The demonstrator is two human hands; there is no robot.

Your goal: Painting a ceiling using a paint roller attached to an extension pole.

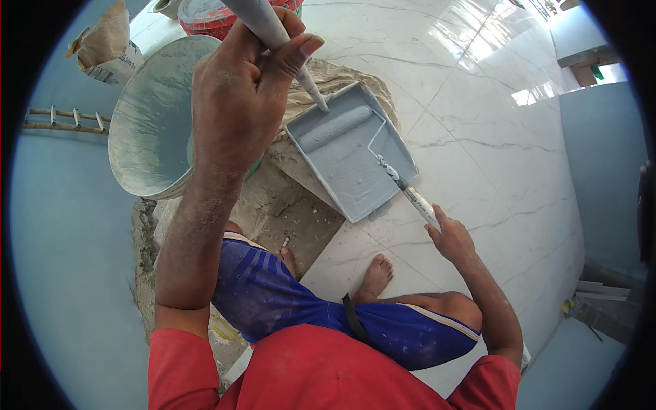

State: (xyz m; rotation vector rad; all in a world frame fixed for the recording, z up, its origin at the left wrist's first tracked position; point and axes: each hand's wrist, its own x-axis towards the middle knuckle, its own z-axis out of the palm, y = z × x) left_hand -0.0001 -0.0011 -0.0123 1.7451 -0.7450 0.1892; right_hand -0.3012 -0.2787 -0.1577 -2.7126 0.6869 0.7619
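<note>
Grey paint covers the inside of the tray (359, 181), which lies on the floor between the fingers of the two hands in the head view, beyond those of the right hand. The right hand (452, 238) has its fingers closed around the whitish, paint-stained handle (417, 200) of a roller. The handle goes from these fingers up and to the left, and its bent wire frame (372, 142) leads to the grey roller sleeve (336, 128), which lies in the far part of the tray.

The left hand (236, 113) is raised near to the camera. Its fingers hold a pale pole (263, 24), with the thumb pressed along the side. From these fingers the pole slopes down and to the right, and its lower end is at the tray, near the sleeve; whether it touches the tray, I cannot tell.

Just to the left of the left fingers stands a large bucket (126, 130), its inner wall smeared with grey. Beyond the same fingers is a red container (201, 29). A crumpled beige cloth (352, 74) spreads behind the tray, and pale veined tiles (478, 184) extend to the right, beyond the right fingers.
</note>
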